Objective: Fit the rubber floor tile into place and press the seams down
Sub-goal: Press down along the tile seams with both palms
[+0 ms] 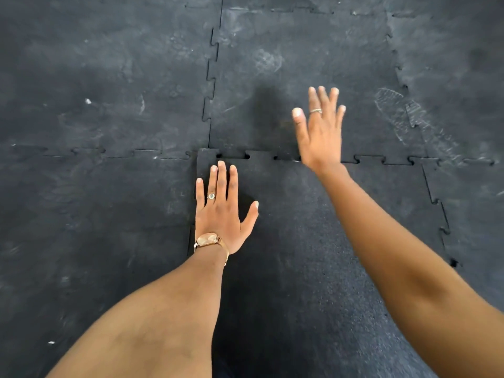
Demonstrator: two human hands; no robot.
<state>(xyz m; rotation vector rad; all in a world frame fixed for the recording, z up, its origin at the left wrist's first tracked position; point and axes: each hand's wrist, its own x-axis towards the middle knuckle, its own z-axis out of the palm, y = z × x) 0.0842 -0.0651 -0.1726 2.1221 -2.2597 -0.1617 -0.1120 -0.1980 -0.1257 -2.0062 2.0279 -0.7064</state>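
A dark, clean rubber floor tile [300, 227] with jigsaw edges lies among dustier interlocked tiles. Its far seam [259, 155] shows small open gaps between the teeth, and its far left corner [206, 156] sits slightly proud. My left hand [222, 208] lies flat, fingers spread, palm down on the tile near that left corner beside the left seam [192, 214]. My right hand [320, 129] is open with fingers apart, raised above the far seam and the tile beyond it, and holds nothing.
Surrounding black rubber tiles [109, 91] carry chalky scuffs and shoe prints [395, 110]. A jigsaw seam [210, 77] runs away from the tile's corner. The right seam [439, 208] of the tile is toothed and mostly closed.
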